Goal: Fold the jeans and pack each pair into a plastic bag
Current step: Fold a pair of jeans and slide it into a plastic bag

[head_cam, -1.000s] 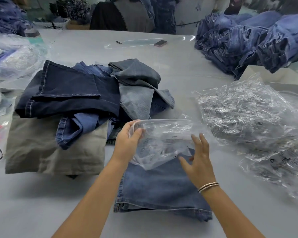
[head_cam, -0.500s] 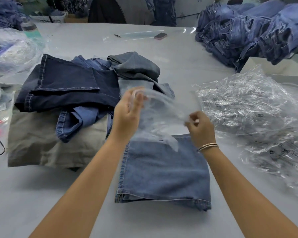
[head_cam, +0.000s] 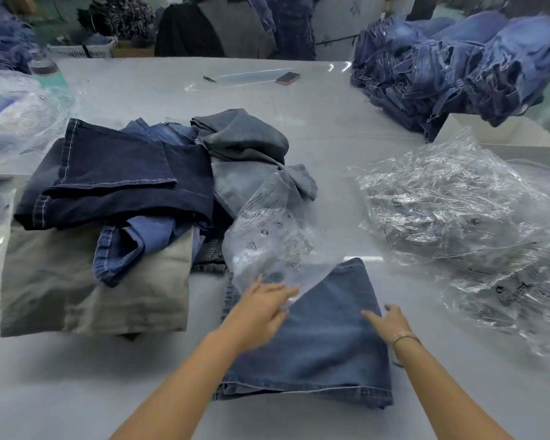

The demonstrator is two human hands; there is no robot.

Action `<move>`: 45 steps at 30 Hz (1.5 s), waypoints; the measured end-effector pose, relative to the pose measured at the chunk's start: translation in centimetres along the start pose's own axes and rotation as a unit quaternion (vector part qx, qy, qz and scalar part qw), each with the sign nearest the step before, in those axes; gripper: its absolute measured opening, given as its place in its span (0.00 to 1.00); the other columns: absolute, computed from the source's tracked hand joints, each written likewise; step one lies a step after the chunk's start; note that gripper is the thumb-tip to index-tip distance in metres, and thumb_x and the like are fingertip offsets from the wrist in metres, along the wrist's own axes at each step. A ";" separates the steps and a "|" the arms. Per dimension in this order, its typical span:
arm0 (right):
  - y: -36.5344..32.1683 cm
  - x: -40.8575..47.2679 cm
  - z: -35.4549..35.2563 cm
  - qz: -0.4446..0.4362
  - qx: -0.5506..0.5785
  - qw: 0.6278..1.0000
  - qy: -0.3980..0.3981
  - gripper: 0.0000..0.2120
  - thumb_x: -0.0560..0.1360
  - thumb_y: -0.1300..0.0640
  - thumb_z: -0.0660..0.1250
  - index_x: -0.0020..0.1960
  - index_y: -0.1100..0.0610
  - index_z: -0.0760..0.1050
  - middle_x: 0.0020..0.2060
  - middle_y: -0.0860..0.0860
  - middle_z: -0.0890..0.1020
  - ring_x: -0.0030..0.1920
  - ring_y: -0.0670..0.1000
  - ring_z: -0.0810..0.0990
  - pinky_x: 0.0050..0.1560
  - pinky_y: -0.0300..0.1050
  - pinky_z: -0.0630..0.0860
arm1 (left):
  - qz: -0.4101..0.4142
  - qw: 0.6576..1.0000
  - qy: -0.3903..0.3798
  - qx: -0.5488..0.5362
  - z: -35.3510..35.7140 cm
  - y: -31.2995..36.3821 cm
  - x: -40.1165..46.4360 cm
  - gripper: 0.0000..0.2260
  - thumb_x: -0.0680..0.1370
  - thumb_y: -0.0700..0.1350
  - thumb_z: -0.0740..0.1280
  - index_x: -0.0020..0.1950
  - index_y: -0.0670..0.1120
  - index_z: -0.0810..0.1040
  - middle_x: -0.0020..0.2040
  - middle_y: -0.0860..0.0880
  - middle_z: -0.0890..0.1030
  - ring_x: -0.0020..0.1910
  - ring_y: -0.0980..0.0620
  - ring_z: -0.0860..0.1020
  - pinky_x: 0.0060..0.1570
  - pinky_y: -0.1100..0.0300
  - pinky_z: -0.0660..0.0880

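The folded jeans lie under both hands. The left hand, fingers straight, presses the clear plastic bag's near edge; the right hand rests loosely spread beside it. The bag looks light, limp and slippery; best pinched at its mouth.

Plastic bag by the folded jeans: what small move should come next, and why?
Probably slide the mouth of the plastic bag over the far edge of the folded jeans. The bag lies beyond that edge, overlapping it, with the left hand at its near part and the right hand on the jeans' right side.
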State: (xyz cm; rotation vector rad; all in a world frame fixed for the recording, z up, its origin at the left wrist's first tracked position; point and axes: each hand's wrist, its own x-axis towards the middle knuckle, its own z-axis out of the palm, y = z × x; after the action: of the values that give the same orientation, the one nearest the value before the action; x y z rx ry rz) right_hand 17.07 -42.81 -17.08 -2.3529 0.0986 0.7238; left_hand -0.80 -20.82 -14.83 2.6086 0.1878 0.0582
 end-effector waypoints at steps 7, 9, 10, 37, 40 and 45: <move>3.8 -2.0 0.3 0.091 0.216 0.958 -0.165 0.16 0.66 0.55 0.76 0.50 0.61 0.78 0.43 0.57 0.85 0.45 0.58 0.83 0.49 0.51 0.79 | -0.097 0.993 -0.065 -0.022 4.6 -0.7 -0.6 0.30 0.78 0.53 0.63 0.78 0.50 0.56 0.77 0.53 0.59 0.76 0.55 0.53 0.73 0.60 0.43; 3.5 -2.7 0.4 0.085 0.241 0.945 -0.203 0.16 0.66 0.59 0.75 0.52 0.63 0.79 0.45 0.59 0.85 0.48 0.60 0.83 0.48 0.51 0.79 | -0.109 0.994 -0.026 -0.017 4.1 -0.3 -0.1 0.26 0.79 0.51 0.62 0.76 0.50 0.62 0.73 0.54 0.66 0.73 0.55 0.60 0.73 0.60 0.48; 3.3 -3.0 0.4 0.076 0.245 0.945 -0.204 0.15 0.67 0.62 0.74 0.53 0.64 0.78 0.44 0.59 0.85 0.47 0.60 0.83 0.47 0.51 0.79 | -0.116 0.993 -0.006 -0.005 3.8 -0.2 0.1 0.22 0.79 0.49 0.61 0.74 0.50 0.65 0.71 0.54 0.69 0.71 0.55 0.64 0.72 0.60 0.49; -3.6 -7.8 3.8 -0.190 -0.466 0.860 -0.083 0.36 0.77 0.45 0.56 0.78 0.53 0.43 0.67 0.54 0.73 0.67 0.56 0.70 0.71 0.59 0.56 | -0.408 0.759 -0.023 -0.507 7.2 4.9 1.1 0.32 0.75 0.45 0.70 0.73 0.45 0.55 0.58 0.47 0.75 0.55 0.48 0.77 0.54 0.55 0.77; -3.6 -6.1 3.0 -0.166 -0.330 0.910 -0.188 0.28 0.80 0.45 0.53 0.77 0.53 0.52 0.64 0.58 0.76 0.62 0.58 0.75 0.63 0.51 0.68 | -0.423 0.735 -0.028 -0.529 7.4 4.9 1.2 0.23 0.76 0.42 0.70 0.67 0.40 0.67 0.59 0.44 0.78 0.55 0.48 0.79 0.53 0.58 0.77; -1.9 -1.8 -1.3 -0.077 -0.087 0.988 -0.097 0.16 0.73 0.45 0.70 0.54 0.55 0.77 0.49 0.55 0.81 0.43 0.51 0.79 0.49 0.44 0.74 | -0.420 0.726 -0.031 -0.544 6.4 5.6 1.3 0.16 0.76 0.42 0.69 0.61 0.44 0.69 0.54 0.48 0.78 0.49 0.53 0.78 0.39 0.68 0.76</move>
State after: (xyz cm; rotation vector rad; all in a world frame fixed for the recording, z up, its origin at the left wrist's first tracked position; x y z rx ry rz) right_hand 16.58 -42.36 -14.24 -2.4060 -0.2383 0.9104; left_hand 1.68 -28.59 -17.57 1.1679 0.9609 -0.1887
